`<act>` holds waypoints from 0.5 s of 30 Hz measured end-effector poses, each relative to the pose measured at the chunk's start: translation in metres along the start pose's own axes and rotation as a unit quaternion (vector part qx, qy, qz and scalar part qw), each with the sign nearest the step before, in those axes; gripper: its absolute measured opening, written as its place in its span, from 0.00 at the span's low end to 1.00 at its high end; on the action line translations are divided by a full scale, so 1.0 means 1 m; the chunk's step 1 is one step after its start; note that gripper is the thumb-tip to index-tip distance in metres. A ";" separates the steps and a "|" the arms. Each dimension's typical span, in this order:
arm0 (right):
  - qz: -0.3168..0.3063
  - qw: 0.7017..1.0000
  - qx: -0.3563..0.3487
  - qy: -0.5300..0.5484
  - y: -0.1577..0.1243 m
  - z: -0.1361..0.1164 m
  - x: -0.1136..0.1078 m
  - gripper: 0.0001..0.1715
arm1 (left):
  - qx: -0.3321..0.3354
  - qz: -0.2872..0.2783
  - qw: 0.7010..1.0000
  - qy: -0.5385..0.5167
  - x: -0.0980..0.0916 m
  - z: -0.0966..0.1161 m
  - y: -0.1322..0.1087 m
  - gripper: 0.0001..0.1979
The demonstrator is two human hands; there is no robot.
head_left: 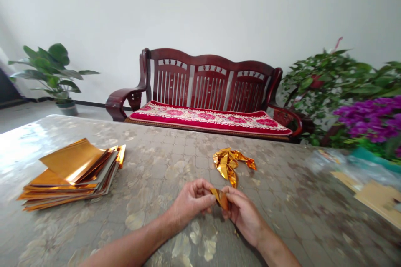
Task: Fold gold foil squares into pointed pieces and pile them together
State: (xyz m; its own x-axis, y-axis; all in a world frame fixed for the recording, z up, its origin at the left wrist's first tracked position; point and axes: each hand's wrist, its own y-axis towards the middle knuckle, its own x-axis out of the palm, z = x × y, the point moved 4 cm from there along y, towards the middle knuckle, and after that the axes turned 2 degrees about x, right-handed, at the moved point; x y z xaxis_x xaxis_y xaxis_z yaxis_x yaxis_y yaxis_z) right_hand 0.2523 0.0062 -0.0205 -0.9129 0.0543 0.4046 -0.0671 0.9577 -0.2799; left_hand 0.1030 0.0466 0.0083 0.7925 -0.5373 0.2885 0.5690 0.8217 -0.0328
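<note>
The foil [220,199] is a small, narrow, folded strip of shiny gold, held over the near middle of the bench [150,233] between the two hands. It slants down from upper left to lower right, its left part a dull yellow-gold with a darker crease across it, its right part a deeper, coppery orange. It looks bent rather than flat, and its ends run in under the fingers, so its full outline cannot be told. The left grip [194,198] is closed on its left end, thumb and curled fingers pinching it; the right grip [242,212] has its thumb and fingers closed on the right end. Just beyond the hands lies a loose heap [228,163] of gold foil, creased and glittering, with pointed pieces sticking out toward the near side and the right, their tips tinted orange. Well to the left, a stack [72,175] of flat sheets lies fanned and uneven, some faces mirror-bright gold or copper, others matt grey; the top sheet is skewed and catches a white glare near its lower corner. The bench top bears a pale floral pattern over greyish brown.
</note>
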 end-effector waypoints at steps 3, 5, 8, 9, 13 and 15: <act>0.009 1.000 0.002 0.002 0.002 0.000 -0.002 0.10 | -0.002 0.001 1.000 0.006 0.001 0.003 -0.002 0.21; 0.010 1.000 0.004 0.004 0.003 0.000 -0.003 0.10 | 0.000 0.000 1.000 0.006 0.002 0.005 -0.003 0.20; 0.010 1.000 0.007 0.011 0.003 -0.001 -0.004 0.10 | 0.002 -0.007 1.000 0.002 0.002 0.004 -0.004 0.19; 0.011 1.000 0.008 0.013 0.003 -0.001 -0.004 0.10 | 0.003 -0.009 1.000 0.000 0.002 0.003 -0.004 0.19; 0.014 1.000 0.011 0.014 0.002 -0.001 -0.004 0.10 | 0.009 -0.010 1.000 -0.001 0.001 -0.002 -0.003 0.18; 0.015 1.000 0.013 0.013 0.001 0.000 -0.004 0.10 | 0.006 -0.004 1.000 0.002 -0.001 -0.004 -0.002 0.19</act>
State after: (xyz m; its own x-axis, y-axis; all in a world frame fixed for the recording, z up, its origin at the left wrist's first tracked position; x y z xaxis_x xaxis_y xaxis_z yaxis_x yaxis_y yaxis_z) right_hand 0.2560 0.0074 -0.0224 -0.9036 0.0905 0.4188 -0.0506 0.9480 -0.3142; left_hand 0.1025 0.0449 0.0045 0.7889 -0.5446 0.2846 0.5729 0.8194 -0.0200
